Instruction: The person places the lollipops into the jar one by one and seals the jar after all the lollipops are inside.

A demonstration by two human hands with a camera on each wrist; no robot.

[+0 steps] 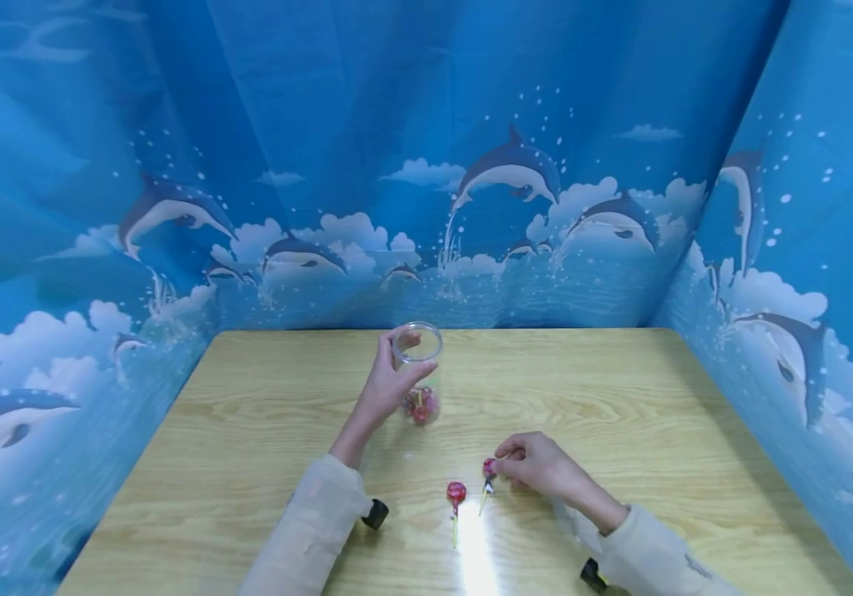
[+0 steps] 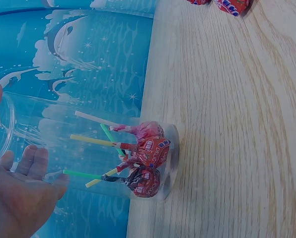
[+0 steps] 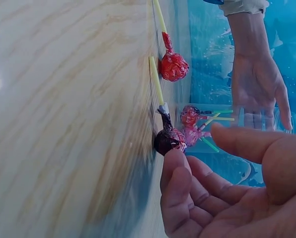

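Note:
My left hand point(image 1: 387, 386) grips a clear plastic jar point(image 2: 58, 111) near its open rim, thumb on the near side and fingers round the far side. The jar stands upright on the table, with several wrapped lollipops point(image 2: 150, 153) heads down at its bottom, sticks pointing up. My right hand point(image 1: 542, 465) is low over the table, fingertips right at the head of a dark-and-red wrapped lollipop point(image 3: 169, 141) with a yellow stick. In the right wrist view its thumb stands apart from the bent fingers. Left of that lies a red lollipop point(image 1: 456, 493), its yellow stick toward me.
The wooden table point(image 1: 262, 430) has a bright light reflection near its front. Blue dolphin-print curtains point(image 1: 367, 165) stand behind it and along both sides. A black wrist strap piece point(image 1: 376, 514) shows beside the left sleeve.

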